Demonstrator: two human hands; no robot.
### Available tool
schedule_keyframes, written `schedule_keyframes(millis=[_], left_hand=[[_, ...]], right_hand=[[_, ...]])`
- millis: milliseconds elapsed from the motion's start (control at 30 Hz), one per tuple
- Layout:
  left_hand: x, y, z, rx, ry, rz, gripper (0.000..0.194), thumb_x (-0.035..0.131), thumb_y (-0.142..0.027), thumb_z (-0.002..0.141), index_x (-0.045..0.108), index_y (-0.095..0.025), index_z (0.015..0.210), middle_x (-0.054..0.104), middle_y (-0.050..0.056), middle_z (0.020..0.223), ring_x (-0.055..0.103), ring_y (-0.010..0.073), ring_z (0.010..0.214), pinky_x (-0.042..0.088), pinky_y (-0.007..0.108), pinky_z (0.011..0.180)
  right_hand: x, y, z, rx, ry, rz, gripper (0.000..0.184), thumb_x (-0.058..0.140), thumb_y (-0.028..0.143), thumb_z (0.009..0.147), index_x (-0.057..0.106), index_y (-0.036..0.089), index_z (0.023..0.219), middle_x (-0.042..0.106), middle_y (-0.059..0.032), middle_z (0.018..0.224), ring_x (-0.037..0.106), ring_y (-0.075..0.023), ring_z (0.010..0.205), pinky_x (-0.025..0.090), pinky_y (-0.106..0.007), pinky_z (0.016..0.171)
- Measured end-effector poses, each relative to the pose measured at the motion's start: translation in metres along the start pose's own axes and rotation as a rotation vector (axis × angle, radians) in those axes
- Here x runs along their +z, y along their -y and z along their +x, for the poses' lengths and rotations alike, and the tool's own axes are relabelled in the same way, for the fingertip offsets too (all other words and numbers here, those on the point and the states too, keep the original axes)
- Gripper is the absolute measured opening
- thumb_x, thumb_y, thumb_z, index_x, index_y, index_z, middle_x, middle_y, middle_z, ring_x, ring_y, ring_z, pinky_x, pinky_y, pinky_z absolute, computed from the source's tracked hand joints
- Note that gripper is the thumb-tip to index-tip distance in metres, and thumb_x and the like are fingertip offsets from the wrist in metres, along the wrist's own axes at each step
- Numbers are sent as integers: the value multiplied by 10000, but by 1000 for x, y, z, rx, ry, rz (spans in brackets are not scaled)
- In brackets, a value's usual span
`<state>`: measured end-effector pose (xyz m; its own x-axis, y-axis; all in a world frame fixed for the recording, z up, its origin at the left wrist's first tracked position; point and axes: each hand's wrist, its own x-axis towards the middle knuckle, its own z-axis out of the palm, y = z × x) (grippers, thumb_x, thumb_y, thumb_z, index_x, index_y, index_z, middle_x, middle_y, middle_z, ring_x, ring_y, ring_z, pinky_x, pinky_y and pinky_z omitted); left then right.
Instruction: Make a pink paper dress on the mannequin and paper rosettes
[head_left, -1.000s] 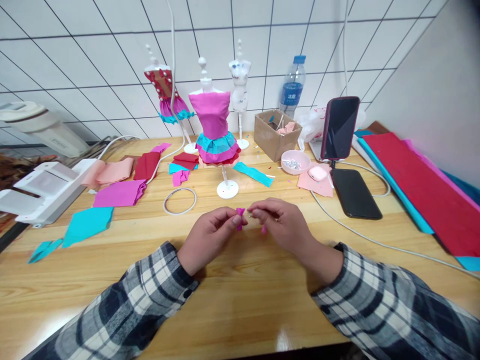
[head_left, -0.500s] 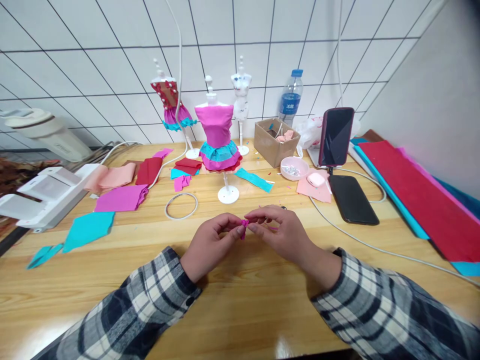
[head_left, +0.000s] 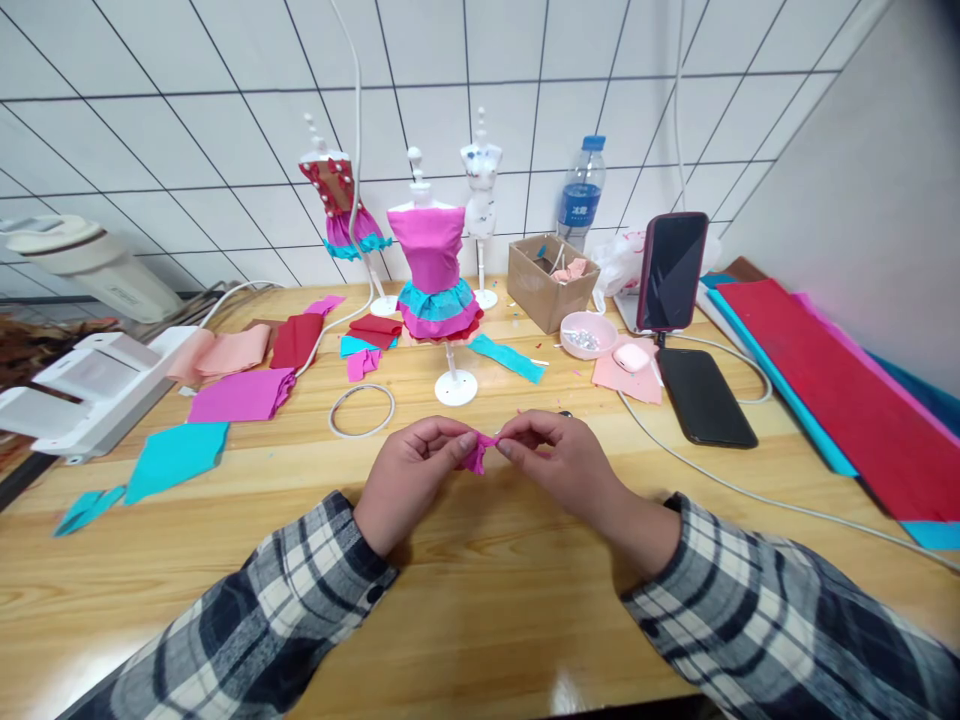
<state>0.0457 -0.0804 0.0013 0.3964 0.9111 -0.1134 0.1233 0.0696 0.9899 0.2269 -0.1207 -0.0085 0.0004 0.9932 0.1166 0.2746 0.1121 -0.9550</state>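
Observation:
A small piece of magenta crepe paper [head_left: 475, 456] is stretched between my two hands, just above the table. My left hand [head_left: 415, 472] pinches its gathered left part between thumb and forefinger. On the other side, my right hand [head_left: 561, 458] pinches its thin right end. Behind the hands stands a small white dress form [head_left: 427, 250] in a magenta bodice with a turquoise and magenta ruffled skirt. Two more dress forms are farther back: one in a red, magenta and turquoise dress [head_left: 334, 190], one white with small marks [head_left: 481, 195].
Cut paper pieces [head_left: 176, 460] and a white power strip [head_left: 97, 385] lie left. A metal ring [head_left: 361, 411] is near my left hand. A cardboard box [head_left: 553, 283], pink bowl [head_left: 589, 335], bottle [head_left: 581, 195], phones [head_left: 709, 398] and long paper sheets [head_left: 847, 390] stand or lie right.
My left hand has drawn slightly left, away from the right hand. The magenta paper has come out more between them, its loose part hanging by the left fingertips. The right hand has barely moved.

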Motion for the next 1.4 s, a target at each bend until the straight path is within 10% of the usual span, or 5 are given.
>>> schedule_keyframes(millis=[600, 1033, 1400], left_hand=[[-1, 2, 2, 56, -16, 214, 282, 671, -408, 793, 755, -170, 918, 778, 59, 865, 712, 198, 775, 578, 294, 720], [-3, -1, 3, 58, 30, 330, 202, 687, -353, 773, 755, -168, 820, 775, 50, 808, 707, 200, 747, 555, 271, 685], [1, -2, 1, -92, 7, 289, 253, 669, -397, 757, 700, -146, 770, 717, 33, 674, 602, 134, 560, 446, 220, 512]], right_hand=[[4, -11, 5, 262, 97, 413, 273, 748, 337, 696, 611, 194, 885, 684, -9, 783, 640, -132, 686, 536, -271, 619], [4, -3, 1, 322, 151, 299, 306, 655, 295, 752, 587, 179, 1027, 626, -20, 839, 625, -138, 685, 526, -258, 547], [4, -8, 5, 425, 118, 403, 221, 716, 330, 709, 581, 162, 757, 635, 16, 653, 592, -93, 547, 520, -241, 564]])
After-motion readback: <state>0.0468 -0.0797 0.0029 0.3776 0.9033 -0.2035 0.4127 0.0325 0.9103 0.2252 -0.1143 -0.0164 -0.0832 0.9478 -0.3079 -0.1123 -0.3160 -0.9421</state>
